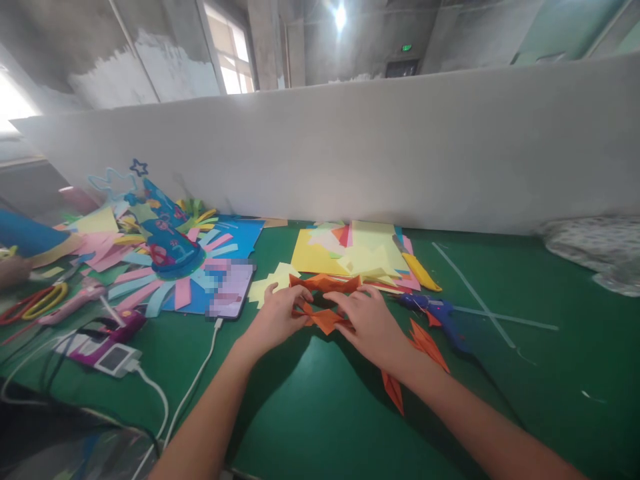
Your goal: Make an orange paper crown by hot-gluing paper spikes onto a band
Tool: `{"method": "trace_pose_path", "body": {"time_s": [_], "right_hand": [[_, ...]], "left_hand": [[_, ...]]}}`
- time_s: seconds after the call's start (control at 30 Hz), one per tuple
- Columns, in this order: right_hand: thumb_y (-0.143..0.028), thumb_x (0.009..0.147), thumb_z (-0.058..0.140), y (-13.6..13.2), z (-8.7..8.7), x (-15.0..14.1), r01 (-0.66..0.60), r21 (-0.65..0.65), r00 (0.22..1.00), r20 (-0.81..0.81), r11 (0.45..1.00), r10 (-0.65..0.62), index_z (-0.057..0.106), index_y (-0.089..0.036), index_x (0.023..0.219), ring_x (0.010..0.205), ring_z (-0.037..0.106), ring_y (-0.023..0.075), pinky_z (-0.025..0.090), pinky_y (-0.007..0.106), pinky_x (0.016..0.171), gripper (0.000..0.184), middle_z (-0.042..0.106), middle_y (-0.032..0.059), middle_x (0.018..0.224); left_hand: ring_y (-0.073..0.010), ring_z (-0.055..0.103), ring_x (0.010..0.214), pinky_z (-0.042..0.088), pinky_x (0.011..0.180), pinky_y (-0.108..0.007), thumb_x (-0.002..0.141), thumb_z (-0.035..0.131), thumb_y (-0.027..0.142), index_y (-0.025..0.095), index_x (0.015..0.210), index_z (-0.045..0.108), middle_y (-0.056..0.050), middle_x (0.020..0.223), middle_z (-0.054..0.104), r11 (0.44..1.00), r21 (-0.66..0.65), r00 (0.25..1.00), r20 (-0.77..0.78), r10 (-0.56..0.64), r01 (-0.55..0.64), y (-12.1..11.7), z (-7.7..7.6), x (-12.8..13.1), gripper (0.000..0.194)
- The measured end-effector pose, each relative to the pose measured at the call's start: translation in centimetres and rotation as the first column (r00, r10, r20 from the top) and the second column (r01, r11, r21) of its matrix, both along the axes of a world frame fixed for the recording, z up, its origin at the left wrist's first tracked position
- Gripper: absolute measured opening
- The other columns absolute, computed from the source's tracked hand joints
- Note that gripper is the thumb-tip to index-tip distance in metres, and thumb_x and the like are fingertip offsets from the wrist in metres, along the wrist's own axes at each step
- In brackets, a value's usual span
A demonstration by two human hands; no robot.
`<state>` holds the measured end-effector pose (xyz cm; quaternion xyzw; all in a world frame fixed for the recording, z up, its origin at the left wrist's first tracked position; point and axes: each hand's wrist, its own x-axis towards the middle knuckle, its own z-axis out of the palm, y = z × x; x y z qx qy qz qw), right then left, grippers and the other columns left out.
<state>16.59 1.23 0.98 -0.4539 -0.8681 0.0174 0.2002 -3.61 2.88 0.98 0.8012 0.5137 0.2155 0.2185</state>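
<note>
Both hands are closed on a folded orange paper piece (326, 320) held just above the green table. My left hand (280, 313) pinches its left end, and my right hand (367, 323) grips its right end with bent fingers. Behind the fingers runs another folded orange strip (325, 283); whether it joins the held piece I cannot tell. Two loose folded orange paper pieces, one an upper piece (429, 345) and one a lower piece (393, 392), lie by my right forearm. A blue glue gun (447, 323) rests to the right of my right hand.
Yellow paper sheets (310, 250) and a yellow utility knife (421, 271) lie behind the hands. Leftward are a charging phone (233, 290), a blue party hat (173, 247), a power strip (107, 353) and scissors (45, 300). Another person's hand (14, 272) shows at far left. A white partition (375, 153) borders the table.
</note>
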Motion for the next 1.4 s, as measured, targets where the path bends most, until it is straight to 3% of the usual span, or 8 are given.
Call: {"method": "trace_pose_path", "body": {"time_s": [0.23, 0.43, 0.6, 1.2, 1.4], "right_hand": [[-0.008, 0.078, 0.051, -0.4, 0.4, -1.2, 0.024, -0.005, 0.998, 0.057, 1.0, -0.024, 0.05, -0.02, 0.116, 0.077, 0.054, 0.0194, 0.029, 0.033, 0.084, 0.04, 0.064, 0.0034, 0.076], [-0.013, 0.082, 0.048, -0.3, 0.0, -1.4, 0.02, -0.032, 0.998, 0.052, 0.999, -0.019, 0.051, -0.018, 0.116, 0.076, 0.054, 0.0194, 0.028, 0.032, 0.083, 0.035, 0.064, 0.0044, 0.077], [-0.01, 0.078, 0.05, -0.1, -0.4, -1.3, 0.032, -0.042, 0.997, 0.064, 0.999, -0.029, 0.051, -0.018, 0.116, 0.077, 0.053, 0.0201, 0.028, 0.031, 0.082, 0.038, 0.064, 0.0039, 0.076], [-0.011, 0.078, 0.051, 0.0, -0.7, -1.1, 0.031, -0.01, 0.995, 0.09, 0.999, -0.03, 0.051, -0.019, 0.116, 0.073, 0.051, 0.0187, 0.027, 0.03, 0.08, 0.04, 0.063, 0.0034, 0.077], [-0.011, 0.08, 0.051, 0.0, -0.7, -1.0, 0.004, -0.024, 0.996, 0.085, 1.0, -0.002, 0.06, -0.021, 0.099, 0.073, 0.052, 0.0172, 0.027, 0.031, 0.08, 0.024, 0.064, 0.0025, 0.074]], "left_hand": [[-0.0143, 0.062, 0.079, 0.011, 0.105, -0.049, 0.07, 0.06, 0.02, 0.024, 0.09, 0.051, 0.005, 0.088, 0.066, 0.994, -0.015, 0.99, -0.08, -0.113, 0.112, 1.2, 0.8, -0.4, 0.023], [-0.0146, 0.062, 0.079, 0.014, 0.103, -0.048, 0.069, 0.058, 0.015, 0.022, 0.086, 0.049, 0.005, 0.079, 0.066, 0.983, -0.027, 0.974, -0.131, -0.183, 0.181, 1.9, 0.4, -0.7, 0.02], [-0.0135, 0.062, 0.078, 0.012, 0.104, -0.047, 0.069, 0.057, 0.013, 0.022, 0.086, 0.047, 0.006, 0.079, 0.067, 0.982, -0.059, 0.977, -0.103, -0.185, 0.18, 1.8, 0.0, -0.8, 0.021], [-0.0158, 0.062, 0.084, 0.012, 0.104, -0.049, 0.07, 0.057, 0.012, 0.022, 0.088, 0.049, 0.004, 0.08, 0.068, 0.986, -0.043, 0.974, -0.157, -0.165, 0.16, 1.0, 0.9, -0.1, 0.022], [-0.018, 0.058, 0.091, 0.007, 0.104, -0.052, 0.077, 0.055, 0.024, 0.025, 0.086, 0.057, 0.003, 0.086, 0.067, 0.986, -0.02, 0.965, -0.2, -0.169, 0.168, 0.9, 1.5, -0.8, 0.009]]}}
